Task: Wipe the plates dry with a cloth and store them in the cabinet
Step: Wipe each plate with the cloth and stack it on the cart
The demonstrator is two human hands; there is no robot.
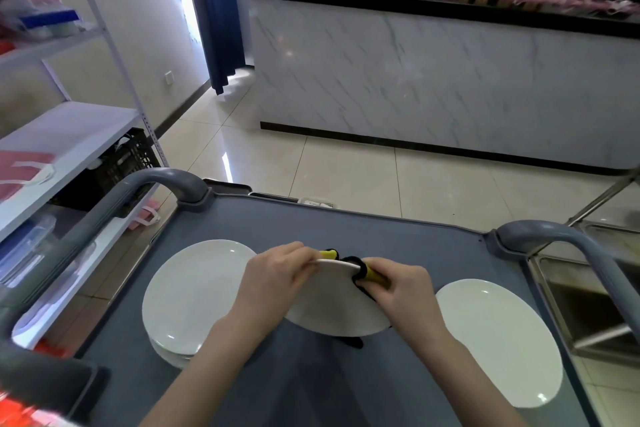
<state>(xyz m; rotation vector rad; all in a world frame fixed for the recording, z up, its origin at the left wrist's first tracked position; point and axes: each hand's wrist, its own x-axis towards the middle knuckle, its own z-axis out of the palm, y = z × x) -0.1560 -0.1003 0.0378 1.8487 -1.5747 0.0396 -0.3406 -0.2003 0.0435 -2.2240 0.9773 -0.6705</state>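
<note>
A white plate (337,308) is held tilted above the grey cart top (398,236). My left hand (277,274) grips its far left rim. My right hand (398,288) presses a yellow and black cloth (360,269) against the plate's far right rim, fingers curled round cloth and edge. Part of the cloth hangs below the plate. A stack of white plates (192,298) lies on the cart to the left. A single white plate (498,340) lies to the right.
Grey cart handles (162,180) rise at both far corners. White metal shelving (69,135) with a black crate stands on the left. A steel sink unit (588,305) is at the right. A marble-fronted counter (433,87) stands across the tiled floor.
</note>
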